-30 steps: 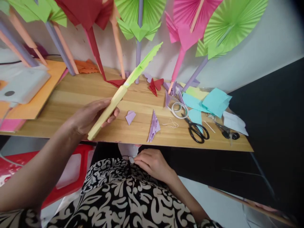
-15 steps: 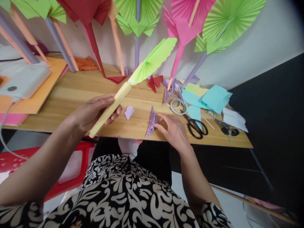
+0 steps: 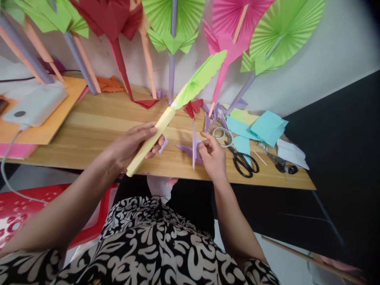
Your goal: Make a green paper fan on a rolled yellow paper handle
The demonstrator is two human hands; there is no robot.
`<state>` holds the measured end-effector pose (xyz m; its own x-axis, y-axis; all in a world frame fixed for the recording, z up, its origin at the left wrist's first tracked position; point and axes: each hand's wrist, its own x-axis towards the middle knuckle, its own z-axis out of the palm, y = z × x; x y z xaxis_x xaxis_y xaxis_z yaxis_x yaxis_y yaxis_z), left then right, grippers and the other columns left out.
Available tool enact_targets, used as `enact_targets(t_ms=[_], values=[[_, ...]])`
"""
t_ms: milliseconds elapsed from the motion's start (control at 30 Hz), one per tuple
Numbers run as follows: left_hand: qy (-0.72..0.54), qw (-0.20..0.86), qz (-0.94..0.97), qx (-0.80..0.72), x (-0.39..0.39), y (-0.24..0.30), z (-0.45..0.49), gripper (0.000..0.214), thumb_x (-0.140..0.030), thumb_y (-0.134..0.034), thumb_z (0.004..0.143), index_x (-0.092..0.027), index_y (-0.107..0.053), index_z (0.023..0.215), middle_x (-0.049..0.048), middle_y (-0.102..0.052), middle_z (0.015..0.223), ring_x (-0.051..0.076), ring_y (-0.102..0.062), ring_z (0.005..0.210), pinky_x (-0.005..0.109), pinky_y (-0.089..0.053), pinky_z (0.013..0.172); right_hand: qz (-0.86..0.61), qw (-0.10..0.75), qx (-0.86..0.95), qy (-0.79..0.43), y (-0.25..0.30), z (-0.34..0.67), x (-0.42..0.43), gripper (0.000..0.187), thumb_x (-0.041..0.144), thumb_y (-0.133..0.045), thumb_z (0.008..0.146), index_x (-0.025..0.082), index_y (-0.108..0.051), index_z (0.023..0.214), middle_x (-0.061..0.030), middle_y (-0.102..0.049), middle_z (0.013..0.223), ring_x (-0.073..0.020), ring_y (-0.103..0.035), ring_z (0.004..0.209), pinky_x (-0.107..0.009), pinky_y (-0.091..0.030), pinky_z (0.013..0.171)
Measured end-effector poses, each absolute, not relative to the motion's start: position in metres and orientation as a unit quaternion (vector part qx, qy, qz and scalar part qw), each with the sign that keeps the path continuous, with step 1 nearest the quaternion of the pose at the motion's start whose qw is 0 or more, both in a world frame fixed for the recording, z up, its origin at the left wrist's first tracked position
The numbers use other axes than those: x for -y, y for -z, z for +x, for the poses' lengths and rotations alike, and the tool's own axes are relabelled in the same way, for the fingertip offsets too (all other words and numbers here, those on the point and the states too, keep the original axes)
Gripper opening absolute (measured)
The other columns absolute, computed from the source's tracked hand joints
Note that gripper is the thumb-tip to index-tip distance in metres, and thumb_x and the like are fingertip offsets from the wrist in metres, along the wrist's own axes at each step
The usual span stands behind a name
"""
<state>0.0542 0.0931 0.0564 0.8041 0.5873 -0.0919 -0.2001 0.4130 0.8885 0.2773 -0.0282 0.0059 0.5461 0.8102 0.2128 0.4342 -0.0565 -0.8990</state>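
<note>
My left hand [image 3: 133, 144] is closed round the pale yellow paper handle of a folded paper fan [image 3: 150, 143]. Its light green pleated leaf [image 3: 204, 77] points up and to the right. Between the thumb and fingers of my right hand [image 3: 215, 160] is a purple pleated paper piece [image 3: 194, 148], its narrow edge turned up towards me. More purple pleats [image 3: 187, 150] lie low beside it, and I cannot tell whether they belong to the same piece. A small lilac paper scrap [image 3: 163, 145] shows partly behind my left fingertips.
Finished paper fans, such as a green one [image 3: 173, 39] and a pink one [image 3: 227, 51], lean on the wall. To the right lie a tape roll [image 3: 230, 138], black-handled scissors [image 3: 244, 171] and turquoise paper [image 3: 269, 127]. A white box with a cable [image 3: 37, 107] sits left.
My right hand has closed on the purple pleated paper and tilted it up off the table. My left hand has shifted slightly right with the fan.
</note>
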Motion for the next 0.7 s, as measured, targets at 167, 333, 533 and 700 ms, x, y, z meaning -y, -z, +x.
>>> enact_targets(t_ms=[167, 333, 533, 700], values=[[-0.297, 0.799, 0.474, -0.221, -0.08, -0.061, 0.082, 0.029, -0.023, -0.075, 0.079, -0.016, -0.053, 0.096, -0.001, -0.06, 0.074, 0.006, -0.051, 0.053, 0.016, -0.037, 0.041, -0.616, 0.655, 0.348, -0.267, -0.017, 0.259, 0.013, 0.04, 0.03, -0.066, 0.079, 0.025, -0.063, 0.119, 0.004, -0.06, 0.078, -0.0107, -0.055, 0.057, -0.026, -0.049, 0.051], [-0.337, 0.763, 0.498, -0.238, -0.067, -0.057, 0.099, 0.044, -0.025, -0.081, 0.075, -0.017, -0.053, 0.108, -0.0026, -0.058, 0.084, 0.004, -0.05, 0.054, 0.016, -0.037, 0.041, -0.572, 0.703, 0.331, -0.264, -0.034, 0.238, 0.005, 0.035, 0.03, -0.067, 0.08, 0.025, -0.064, 0.114, 0.0049, -0.056, 0.074, -0.0102, -0.056, 0.063, -0.024, -0.052, 0.056], [-0.32, 0.749, 0.536, -0.22, -0.063, -0.053, 0.103, 0.058, -0.029, -0.08, 0.077, -0.018, -0.053, 0.126, 0.0, -0.062, 0.089, 0.006, -0.052, 0.058, 0.018, -0.038, 0.042, -0.588, 0.692, 0.364, -0.208, -0.04, 0.224, 0.004, 0.035, 0.032, -0.064, 0.086, 0.028, -0.061, 0.121, 0.0013, -0.058, 0.082, -0.0142, -0.059, 0.072, -0.028, -0.056, 0.063], [-0.328, 0.767, 0.505, -0.219, -0.065, -0.056, 0.101, 0.054, -0.026, -0.08, 0.077, -0.018, -0.054, 0.123, -0.0024, -0.061, 0.082, 0.004, -0.048, 0.052, 0.018, -0.037, 0.042, -0.53, 0.708, 0.34, -0.319, -0.041, 0.227, 0.007, 0.032, 0.045, -0.061, 0.089, 0.026, -0.061, 0.115, 0.0002, -0.061, 0.078, -0.0152, -0.059, 0.065, -0.029, -0.055, 0.058]])
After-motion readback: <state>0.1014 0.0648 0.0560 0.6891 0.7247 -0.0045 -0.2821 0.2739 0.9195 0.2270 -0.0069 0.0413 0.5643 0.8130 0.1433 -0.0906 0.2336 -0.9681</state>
